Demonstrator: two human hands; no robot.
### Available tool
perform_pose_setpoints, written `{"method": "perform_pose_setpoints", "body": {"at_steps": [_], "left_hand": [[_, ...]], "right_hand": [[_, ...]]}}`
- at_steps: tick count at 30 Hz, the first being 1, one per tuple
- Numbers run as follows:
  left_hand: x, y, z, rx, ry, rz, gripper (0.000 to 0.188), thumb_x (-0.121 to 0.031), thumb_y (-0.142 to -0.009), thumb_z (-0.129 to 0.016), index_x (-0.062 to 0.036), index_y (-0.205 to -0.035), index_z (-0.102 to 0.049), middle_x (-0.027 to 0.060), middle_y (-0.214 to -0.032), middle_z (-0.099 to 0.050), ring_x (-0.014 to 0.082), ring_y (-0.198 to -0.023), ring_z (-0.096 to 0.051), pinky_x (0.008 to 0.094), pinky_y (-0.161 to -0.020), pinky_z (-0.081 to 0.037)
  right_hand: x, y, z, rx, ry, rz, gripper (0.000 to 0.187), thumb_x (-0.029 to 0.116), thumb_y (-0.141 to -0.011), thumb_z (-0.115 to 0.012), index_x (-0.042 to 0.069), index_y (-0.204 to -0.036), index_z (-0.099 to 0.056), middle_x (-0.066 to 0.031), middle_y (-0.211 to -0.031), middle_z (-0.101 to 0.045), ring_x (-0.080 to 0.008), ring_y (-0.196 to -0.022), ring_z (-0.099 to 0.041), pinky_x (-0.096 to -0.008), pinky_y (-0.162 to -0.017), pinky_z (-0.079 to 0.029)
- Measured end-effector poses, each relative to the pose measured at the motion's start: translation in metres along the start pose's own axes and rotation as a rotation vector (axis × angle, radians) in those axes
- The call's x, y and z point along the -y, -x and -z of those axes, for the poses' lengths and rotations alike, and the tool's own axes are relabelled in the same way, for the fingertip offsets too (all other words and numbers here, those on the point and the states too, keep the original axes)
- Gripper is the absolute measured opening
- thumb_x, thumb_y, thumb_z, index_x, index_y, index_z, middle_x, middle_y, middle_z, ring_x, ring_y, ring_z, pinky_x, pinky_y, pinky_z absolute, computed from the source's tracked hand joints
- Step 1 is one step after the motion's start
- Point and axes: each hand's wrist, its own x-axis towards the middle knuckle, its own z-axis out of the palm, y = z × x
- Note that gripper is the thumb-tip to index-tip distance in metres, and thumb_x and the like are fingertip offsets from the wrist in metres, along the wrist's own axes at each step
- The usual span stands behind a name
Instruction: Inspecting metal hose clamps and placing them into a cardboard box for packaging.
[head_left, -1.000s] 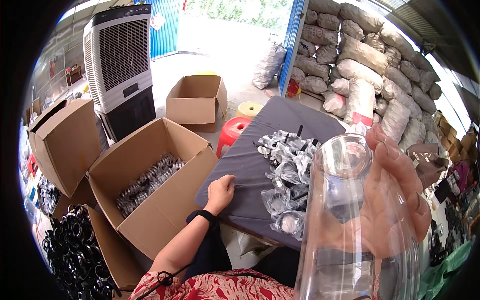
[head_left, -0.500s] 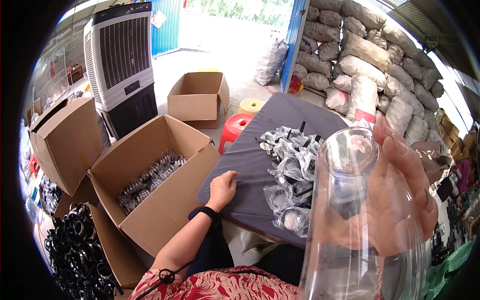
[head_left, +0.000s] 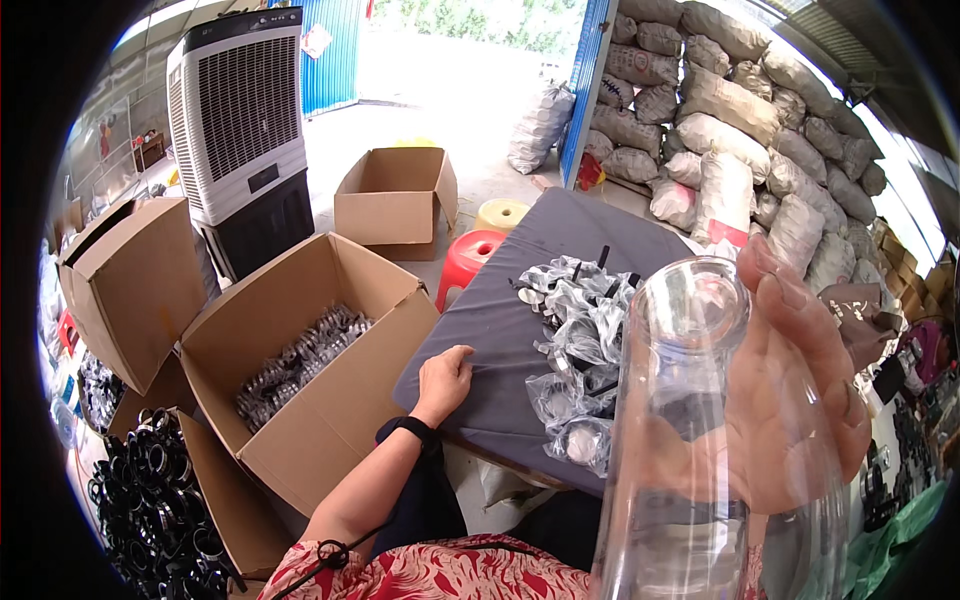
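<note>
Close in front of me, on the right, my right hand (head_left: 812, 350) is wrapped round a clear, see-through cylindrical vessel (head_left: 665, 420). The vessel's rounded, closed end points up and away, and its lower part runs out of the picture. Its exact kind I cannot make out. Part of the hand shows through the clear wall. My left hand (head_left: 444, 386) rests at the near left edge of the grey-covered table (head_left: 480, 345), its fingers curled in and nothing visible in them. Between the hands, on the table, lie several black-and-clear parts in clear plastic bags (head_left: 580, 335).
Left of the table stands an open carton (head_left: 330, 425) with several wrapped pieces inside. Black ring-like parts (head_left: 155, 490) fill a box at lower left. Beyond are stools (head_left: 470, 260), another open carton (head_left: 385, 215), an air cooler (head_left: 245, 130) and stacked sacks (head_left: 735, 100).
The clear vessel and my right hand have shifted slightly to the left. My left hand stays at the table's edge.
</note>
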Motion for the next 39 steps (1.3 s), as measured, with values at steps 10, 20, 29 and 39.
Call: {"method": "perform_pose_setpoints", "body": {"at_steps": [10,20,29,39], "left_hand": [[0.001,-0.001,-0.001,0.007,-0.004,-0.006,0.020,-0.006,-0.077,-0.057,-0.0053,-0.096,-0.064,0.0159,-0.089,-0.066,0.0346,-0.081,-0.063,0.0414,-0.073,-0.049],[-0.006,-0.008,-0.009,0.031,0.023,-0.024,0.022,-0.007,-0.077,-0.059,-0.0060,-0.098,-0.064,0.0154,-0.087,-0.066,0.0335,-0.080,-0.064,0.0392,-0.072,-0.049],[0.007,-0.013,-0.025,0.016,0.019,-0.078,0.020,-0.006,-0.078,-0.061,-0.0068,-0.098,-0.064,0.0148,-0.071,-0.062,0.0293,-0.067,-0.062,0.0373,-0.062,-0.048],[0.030,-0.004,-0.004,0.019,0.084,-0.081,0.024,0.006,-0.077,-0.058,-0.0007,-0.099,-0.061,0.0058,-0.064,-0.049,0.0127,-0.059,-0.049,0.0270,-0.059,-0.043]], "right_hand": [[0.003,-0.018,-0.046,-0.131,0.312,0.094,0.053,0.019,-0.079,-0.059,0.010,-0.127,-0.039,-0.0250,-0.124,-0.049,-0.0368,-0.112,-0.048,-0.0524,-0.101,-0.029],[0.009,-0.010,-0.027,-0.019,0.376,0.123,0.070,0.005,-0.066,-0.080,0.014,-0.123,-0.041,-0.0243,-0.124,-0.050,-0.0424,-0.109,-0.056,-0.0554,-0.096,-0.040],[0.023,0.065,-0.011,-0.329,0.123,-0.321,0.061,0.016,-0.071,-0.078,0.000,-0.121,-0.046,-0.0234,-0.125,-0.050,-0.0381,-0.115,-0.052,-0.0457,-0.100,-0.040],[0.053,0.137,0.105,-0.823,0.594,-0.525,0.078,-0.002,-0.059,-0.074,0.000,-0.128,-0.037,-0.0130,-0.116,-0.055,-0.0212,-0.110,-0.053,-0.0338,-0.097,-0.042]]}}
